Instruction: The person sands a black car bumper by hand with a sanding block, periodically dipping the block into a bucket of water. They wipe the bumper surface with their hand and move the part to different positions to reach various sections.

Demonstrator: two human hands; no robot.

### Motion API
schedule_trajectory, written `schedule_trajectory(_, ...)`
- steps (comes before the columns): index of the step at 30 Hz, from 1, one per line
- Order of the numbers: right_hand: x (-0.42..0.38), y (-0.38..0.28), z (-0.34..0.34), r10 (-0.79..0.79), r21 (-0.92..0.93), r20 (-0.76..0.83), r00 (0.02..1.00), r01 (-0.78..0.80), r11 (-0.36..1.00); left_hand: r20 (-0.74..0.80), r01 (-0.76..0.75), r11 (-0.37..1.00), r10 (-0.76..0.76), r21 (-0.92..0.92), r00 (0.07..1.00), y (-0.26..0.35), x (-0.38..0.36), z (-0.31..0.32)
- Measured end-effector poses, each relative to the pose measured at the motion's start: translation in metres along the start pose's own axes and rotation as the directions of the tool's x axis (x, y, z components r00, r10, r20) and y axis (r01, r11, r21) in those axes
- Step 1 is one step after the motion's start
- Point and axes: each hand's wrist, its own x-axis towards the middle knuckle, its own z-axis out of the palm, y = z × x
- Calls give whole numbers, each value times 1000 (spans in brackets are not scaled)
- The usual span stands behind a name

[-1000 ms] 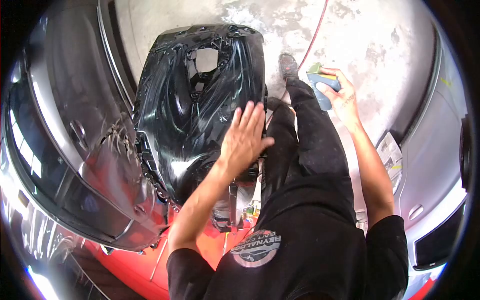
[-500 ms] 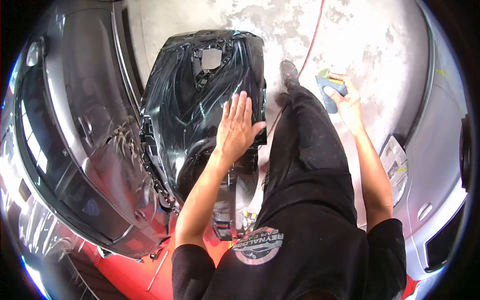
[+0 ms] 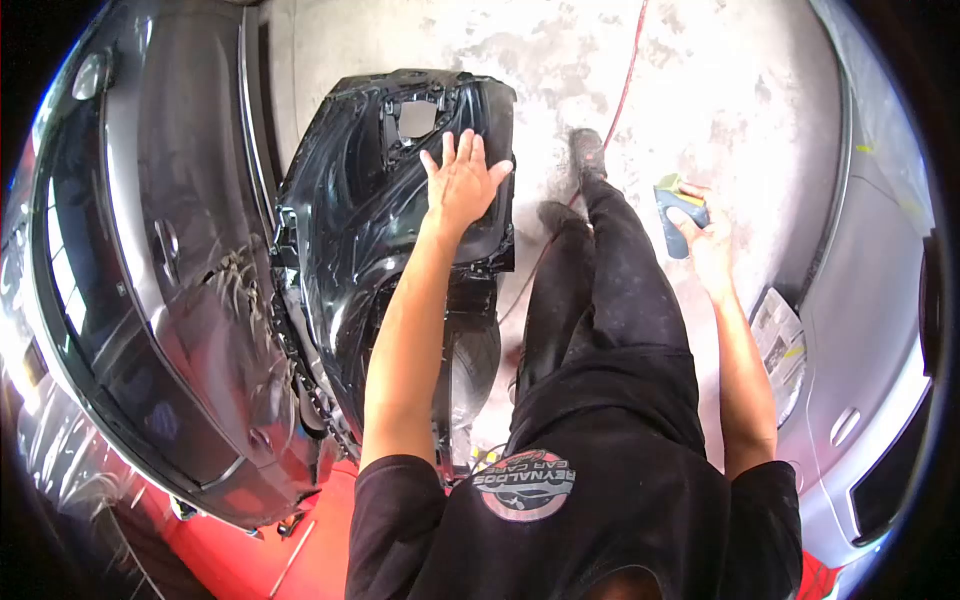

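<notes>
dark car (image 3: 185, 100) at left, silver car (image 3: 880, 330) at right, red hose (image 3: 629, 75) on pale floor (image 3: 740, 100)

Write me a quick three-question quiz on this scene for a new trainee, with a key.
1. Which hand holds the blue block?
2. True or false: the red hose runs across the floor.
3. Over the black panel, how is the left hand posed?
A) clenched in a fist
B) open, with fingers extended
C) wrapped around a tool

Key:
1. The right hand.
2. True.
3. B
</notes>
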Motion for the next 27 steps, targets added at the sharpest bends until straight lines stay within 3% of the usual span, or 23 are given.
schedule_trajectory(5,32,-5,10,52,30,77,996,-55,998,25,3,1000,-3,1,1000,-1,-14,1)
schedule_trajectory(7,51,-11,17,42,-108,100,994,-31,994,78,-54,998,57,-35,995,4,-32,-15)
schedule_trajectory(11,85,-15,33,87,1,128,988,-87,996,178,-65,996,74,-55,981,20,-70,-49)
schedule_trajectory(15,107,-7,27,45,-29,181,982,-41,999,233,-13,999,20,-34,972,33,-89,-65)
schedule_trajectory(17,112,-7,21,70,-26,194,978,-66,997,240,-7,1000,12,-24,971,29,-80,-58)
schedule_trajectory(19,114,-8,15,95,-30,200,975,-91,995,121,46,999,-44,-7,992,22,-62,-48)
schedule_trajectory(27,109,11,11,104,-108,128,986,-91,990,128,22,1000,-23,7,991,-13,-2,-31)
